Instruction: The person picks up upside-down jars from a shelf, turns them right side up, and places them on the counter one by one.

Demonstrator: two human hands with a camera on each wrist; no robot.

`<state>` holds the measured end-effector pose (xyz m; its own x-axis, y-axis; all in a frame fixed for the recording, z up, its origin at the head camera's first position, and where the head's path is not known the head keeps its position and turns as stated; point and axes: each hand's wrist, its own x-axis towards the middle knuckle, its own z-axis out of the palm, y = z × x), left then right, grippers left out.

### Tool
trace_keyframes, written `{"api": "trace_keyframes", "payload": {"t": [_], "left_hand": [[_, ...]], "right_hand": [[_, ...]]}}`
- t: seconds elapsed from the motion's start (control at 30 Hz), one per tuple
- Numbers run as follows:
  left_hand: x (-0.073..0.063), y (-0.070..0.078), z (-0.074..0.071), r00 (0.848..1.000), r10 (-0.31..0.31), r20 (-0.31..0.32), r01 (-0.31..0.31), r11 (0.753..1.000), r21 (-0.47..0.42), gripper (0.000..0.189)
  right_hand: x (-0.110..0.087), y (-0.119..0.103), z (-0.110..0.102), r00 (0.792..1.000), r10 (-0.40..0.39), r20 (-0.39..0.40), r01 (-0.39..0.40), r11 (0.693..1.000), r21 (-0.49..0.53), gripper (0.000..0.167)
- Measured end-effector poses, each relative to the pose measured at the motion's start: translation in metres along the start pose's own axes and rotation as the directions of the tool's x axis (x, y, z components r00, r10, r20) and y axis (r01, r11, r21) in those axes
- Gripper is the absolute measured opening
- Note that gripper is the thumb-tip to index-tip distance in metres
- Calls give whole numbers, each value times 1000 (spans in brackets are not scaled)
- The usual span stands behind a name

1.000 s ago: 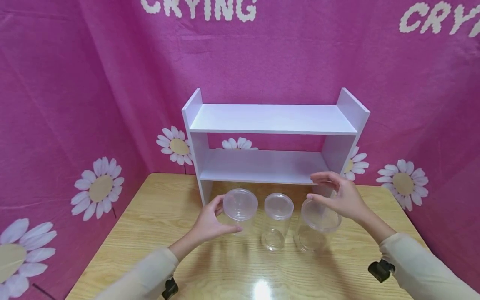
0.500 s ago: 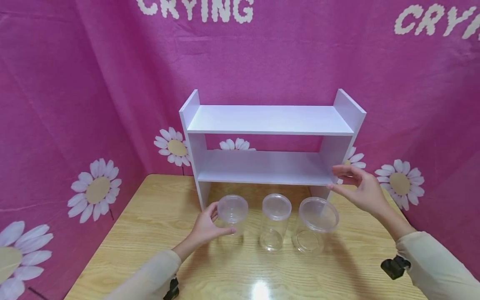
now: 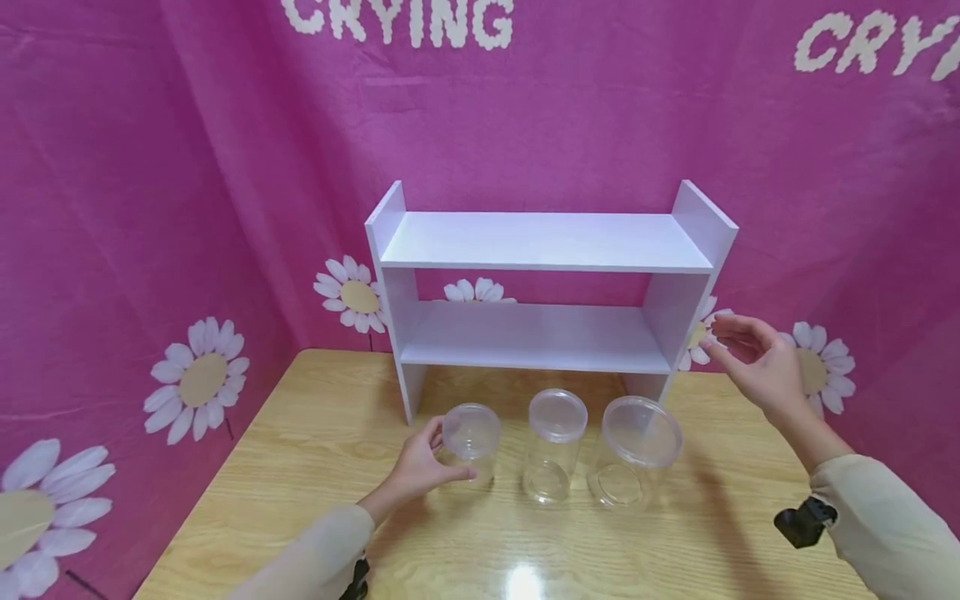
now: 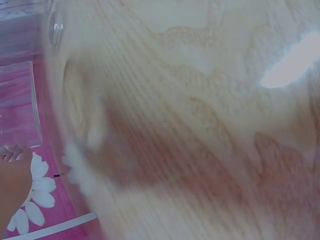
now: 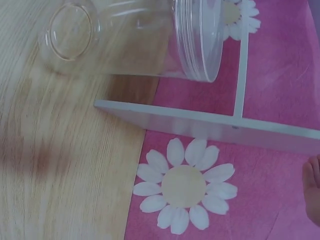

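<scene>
Three clear lidded plastic jars stand in a row on the table. My left hand (image 3: 417, 467) grips the short left jar (image 3: 471, 433), thumb in front and fingers round its far side. The left wrist view shows part of that jar (image 4: 19, 107) above the hand (image 4: 12, 182). In the middle is a narrow jar (image 3: 557, 417), and right of it a wide jar (image 3: 642, 433), which also shows large in the right wrist view. My right hand (image 3: 767, 367) is raised beside the shelf, fingers loosely curved, holding nothing, apart from the wide jar.
A white two-tier shelf (image 3: 543, 242) stands behind the jars at the back of the wooden table (image 3: 322, 467). A pink cloth (image 3: 525, 125) with daisies and white letters hangs behind and at both sides.
My left hand has brought the short jar down and toward me onto the table. The right hand has moved away from the wide jar, to the right and up.
</scene>
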<state>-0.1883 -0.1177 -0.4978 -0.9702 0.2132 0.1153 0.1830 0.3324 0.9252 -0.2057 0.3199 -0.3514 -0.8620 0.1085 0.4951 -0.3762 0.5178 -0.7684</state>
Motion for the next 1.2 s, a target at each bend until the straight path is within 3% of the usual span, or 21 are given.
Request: {"api": "trace_keyframes", "payload": {"t": [0.17, 0.4, 0.7, 0.97, 1.2], "left_hand": [[3, -7, 3, 1000, -23, -9, 23, 999, 24, 81], [3, -17, 5, 999, -33, 18, 32, 999, 43, 79], [1, -22, 4, 996, -72, 48, 72, 997, -11, 80], [0, -24, 4, 997, -56, 57, 54, 998, 28, 84], [-1, -24, 3, 996, -51, 66, 49, 998, 32, 86]], "right_hand": [[9, 4, 1, 999, 36, 34, -37, 999, 18, 35], [22, 12, 5, 992, 10, 129, -37, 977, 209, 31], [30, 13, 7, 977, 145, 155, -175, 965, 196, 27], [30, 14, 8, 965, 204, 164, -245, 926, 287, 20], [29, 14, 8, 961, 225, 161, -265, 913, 309, 17]]}}
